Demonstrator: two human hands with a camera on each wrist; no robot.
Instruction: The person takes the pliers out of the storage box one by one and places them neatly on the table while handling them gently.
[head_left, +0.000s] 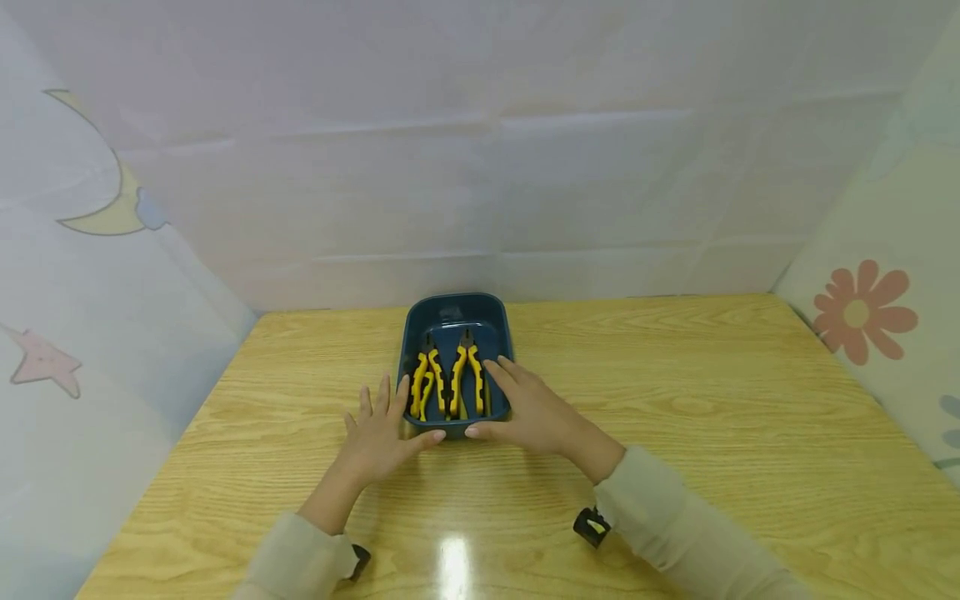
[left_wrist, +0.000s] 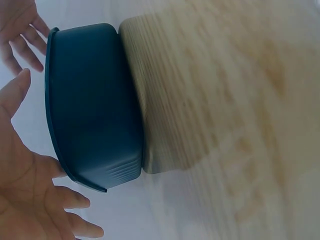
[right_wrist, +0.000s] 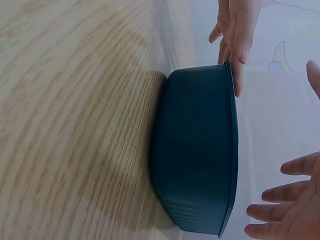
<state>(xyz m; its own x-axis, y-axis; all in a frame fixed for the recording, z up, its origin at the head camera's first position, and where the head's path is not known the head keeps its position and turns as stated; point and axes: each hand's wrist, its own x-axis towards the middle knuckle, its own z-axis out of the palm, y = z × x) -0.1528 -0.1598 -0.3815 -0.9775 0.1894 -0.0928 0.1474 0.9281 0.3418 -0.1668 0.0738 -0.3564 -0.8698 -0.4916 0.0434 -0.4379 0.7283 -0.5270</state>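
A dark blue rectangular bin (head_left: 453,305) stands on the table by the back wall, with yellow-and-black pliers (head_left: 468,375) lying inside. A second pair of pliers (head_left: 426,379) lies left of them, partly covering another yellow handle. My left hand (head_left: 375,442) is at the bin's front left corner with fingers spread and straight. Its index fingertip reaches the rim (left_wrist: 48,100) in the left wrist view. At the front right corner my right hand (head_left: 536,412) has its fingers extended over the right rim, thumb near the front edge. Neither hand curls round anything.
The wood-grained table (head_left: 675,375) runs wide to both sides of the bin. Pale cloth walls (head_left: 480,192) enclose its back and sides, with a moon and a flower (head_left: 862,312) printed on them. Black wrist devices (head_left: 592,527) hang below the sleeves.
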